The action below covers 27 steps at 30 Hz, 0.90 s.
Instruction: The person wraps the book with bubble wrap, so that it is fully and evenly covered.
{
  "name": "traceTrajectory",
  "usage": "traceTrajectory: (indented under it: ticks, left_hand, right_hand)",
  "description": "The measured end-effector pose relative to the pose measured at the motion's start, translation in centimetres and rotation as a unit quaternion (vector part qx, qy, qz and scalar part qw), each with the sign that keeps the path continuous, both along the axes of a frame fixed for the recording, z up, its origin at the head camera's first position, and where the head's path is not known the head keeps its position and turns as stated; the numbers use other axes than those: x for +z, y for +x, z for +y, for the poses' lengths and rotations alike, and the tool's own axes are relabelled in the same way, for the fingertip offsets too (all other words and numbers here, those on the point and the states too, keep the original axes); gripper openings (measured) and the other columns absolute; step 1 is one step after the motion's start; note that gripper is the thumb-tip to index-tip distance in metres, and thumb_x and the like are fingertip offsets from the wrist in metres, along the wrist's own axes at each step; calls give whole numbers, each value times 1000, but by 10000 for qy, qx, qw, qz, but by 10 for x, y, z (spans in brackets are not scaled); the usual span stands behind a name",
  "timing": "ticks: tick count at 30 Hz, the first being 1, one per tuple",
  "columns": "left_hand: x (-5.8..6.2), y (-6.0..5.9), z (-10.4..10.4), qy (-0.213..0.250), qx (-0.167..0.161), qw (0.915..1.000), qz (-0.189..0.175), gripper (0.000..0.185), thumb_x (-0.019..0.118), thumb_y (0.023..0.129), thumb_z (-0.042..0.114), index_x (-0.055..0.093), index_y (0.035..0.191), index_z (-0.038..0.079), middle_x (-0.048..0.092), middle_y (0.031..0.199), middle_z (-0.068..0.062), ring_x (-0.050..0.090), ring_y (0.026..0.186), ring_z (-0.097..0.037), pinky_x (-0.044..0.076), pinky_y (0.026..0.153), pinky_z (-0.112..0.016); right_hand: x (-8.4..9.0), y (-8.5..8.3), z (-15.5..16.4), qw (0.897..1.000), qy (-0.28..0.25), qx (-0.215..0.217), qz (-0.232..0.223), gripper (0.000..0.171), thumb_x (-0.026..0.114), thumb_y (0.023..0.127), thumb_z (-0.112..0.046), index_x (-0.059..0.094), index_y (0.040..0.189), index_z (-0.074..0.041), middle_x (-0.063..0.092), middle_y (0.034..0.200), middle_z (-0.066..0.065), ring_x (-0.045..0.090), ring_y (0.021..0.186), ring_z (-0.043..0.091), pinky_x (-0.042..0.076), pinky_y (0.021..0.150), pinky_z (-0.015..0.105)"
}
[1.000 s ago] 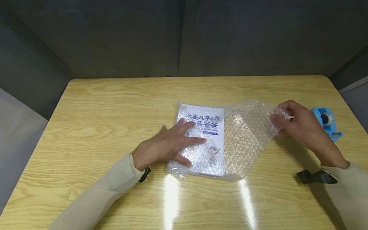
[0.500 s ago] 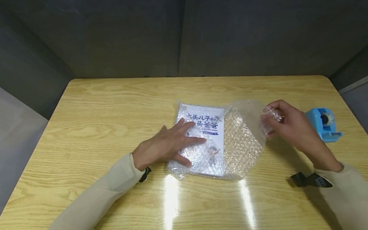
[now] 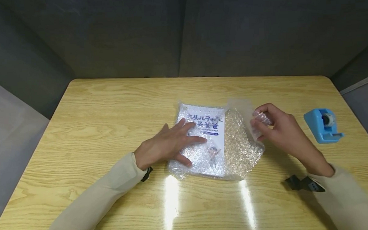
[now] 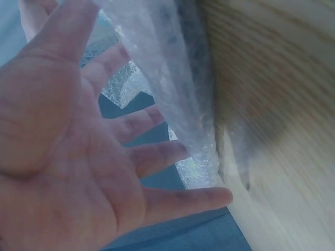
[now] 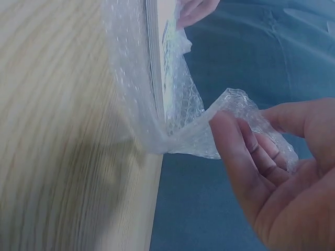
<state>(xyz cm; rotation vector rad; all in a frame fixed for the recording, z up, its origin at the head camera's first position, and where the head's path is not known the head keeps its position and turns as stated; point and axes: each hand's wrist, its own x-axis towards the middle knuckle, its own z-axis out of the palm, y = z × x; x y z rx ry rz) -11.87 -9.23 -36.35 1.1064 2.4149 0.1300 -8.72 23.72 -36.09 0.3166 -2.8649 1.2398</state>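
So nearest to me on the wooden table are the two glare streaks, and right past them sits the booklet, flat, half bundled in bubble wrap. My left hand lies flat on the wrapped cover, fingers straight and spread, just pinning it down; the left wrist view shows the same open palm against the plastic. My right hand has its thumb and fingers curled round the loose end of the wrap, pinching it up off the table.

What changed: over the last second that right hand came in toward the booklet, so the flap that was stretched out to the right is now bunched and standing up beside the booklet's right edge. I'd read that as the flap getting folded over the cover, not finished yet.

Booklet's long axis runs away from me, title end at the far side, tilted slightly. Further right, well apart, is the blue tape dispenser.
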Motion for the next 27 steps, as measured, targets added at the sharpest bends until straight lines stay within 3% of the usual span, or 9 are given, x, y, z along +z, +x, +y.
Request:
traceTrajectory:
  ticks: [11, 21, 27]
  left_hand:
    - [-1, 0, 0, -9, 14, 10000, 36, 88, 76, 81, 54, 40, 160, 39, 18, 171, -12, 13, 156, -45, 33, 109, -76]
    - [0, 1, 0, -31, -63, 9998, 171, 87, 75, 82, 55, 40, 160, 39, 19, 171, -12, 15, 155, -45, 36, 108, -75]
    - [-1, 0, 1, -117, -102, 9996, 241, 88, 74, 82, 57, 39, 160, 40, 18, 171, -12, 15, 155, -44, 37, 108, -74]
  right_hand:
    - [-1, 4, -21, 9971, 324, 563, 395, 23, 69, 100, -5, 60, 120, -1, 74, 96, 15, 73, 71, 20, 58, 56, 25]
    - [-8, 4, -38, 9904, 497, 1074, 711, 25, 74, 95, -2, 67, 119, 0, 77, 99, 12, 75, 81, 23, 60, 62, 29]
    - [-11, 4, -48, 9873, 658, 1224, 766, 23, 74, 96, -4, 69, 118, -3, 76, 109, 15, 73, 77, 17, 59, 63, 32]
